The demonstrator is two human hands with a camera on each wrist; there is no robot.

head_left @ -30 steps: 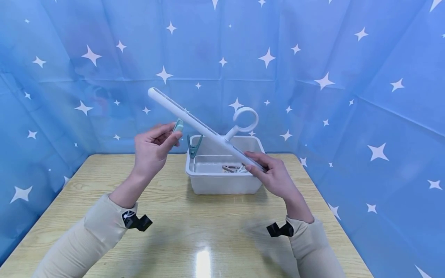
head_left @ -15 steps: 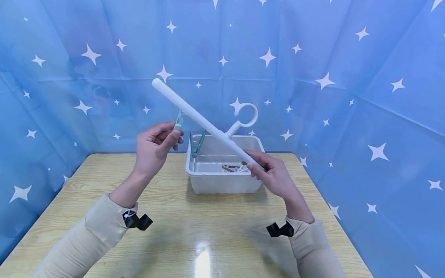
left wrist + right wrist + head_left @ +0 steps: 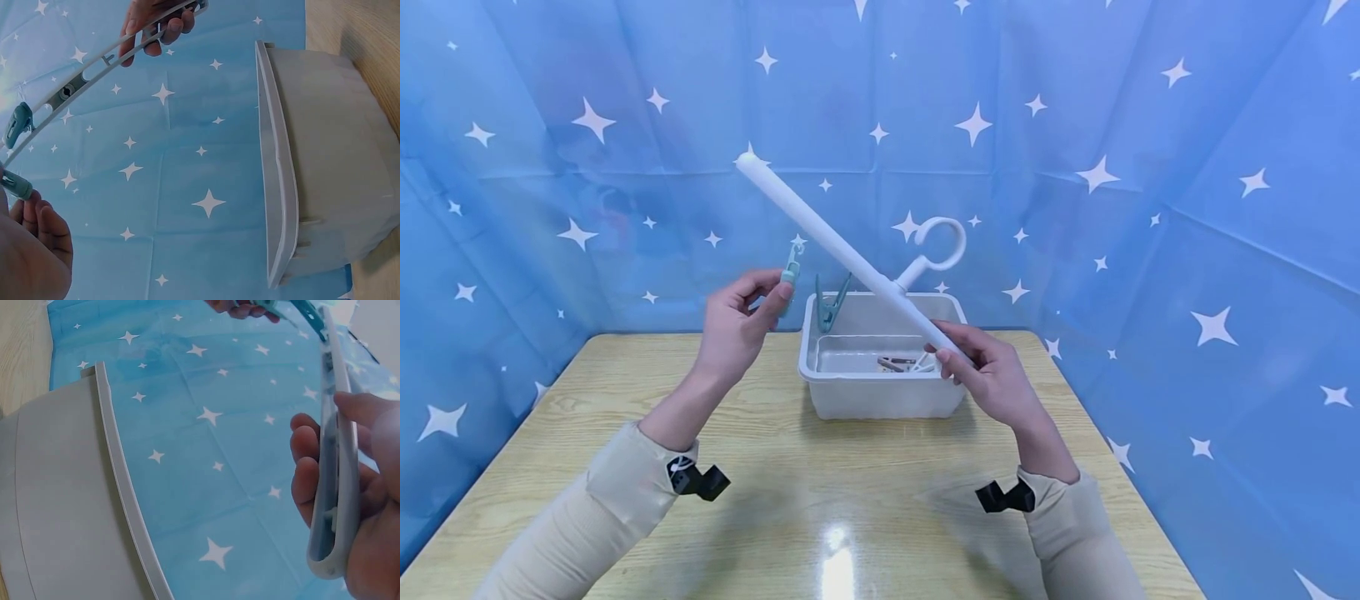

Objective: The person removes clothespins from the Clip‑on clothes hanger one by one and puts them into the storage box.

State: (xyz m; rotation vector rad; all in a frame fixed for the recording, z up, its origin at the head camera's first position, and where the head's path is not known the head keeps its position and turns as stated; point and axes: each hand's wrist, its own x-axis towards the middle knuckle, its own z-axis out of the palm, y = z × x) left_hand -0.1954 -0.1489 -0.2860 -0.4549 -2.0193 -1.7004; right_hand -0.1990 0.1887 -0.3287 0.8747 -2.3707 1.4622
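Observation:
My right hand (image 3: 988, 367) grips the lower right end of a white bar-shaped hanger (image 3: 823, 233), which slants up to the left and has a ring-like hook on top. In the right wrist view the hollow, slotted underside of the hanger (image 3: 329, 487) faces the camera. One green clothespin (image 3: 829, 307) hangs from the hanger's underside, also visible as a teal clip (image 3: 19, 125) in the left wrist view. Thumb and fingers of my left hand (image 3: 741, 321) pinch a second green clothespin (image 3: 790, 275), its small hook pointing up, just left of the bar.
Under the hanger a white plastic basin (image 3: 887, 400) stands on the wooden table (image 3: 760, 483). Several brown and white clothespins (image 3: 898, 364) lie inside it. A blue star-patterned curtain (image 3: 647, 167) surrounds the table at the back and sides.
The hanger's left end has risen and its bar has rolled, hiding the slotted side from the head view. The hanging clothespin swung slightly right; the left hand turned its clothespin hook-up and shifted slightly right.

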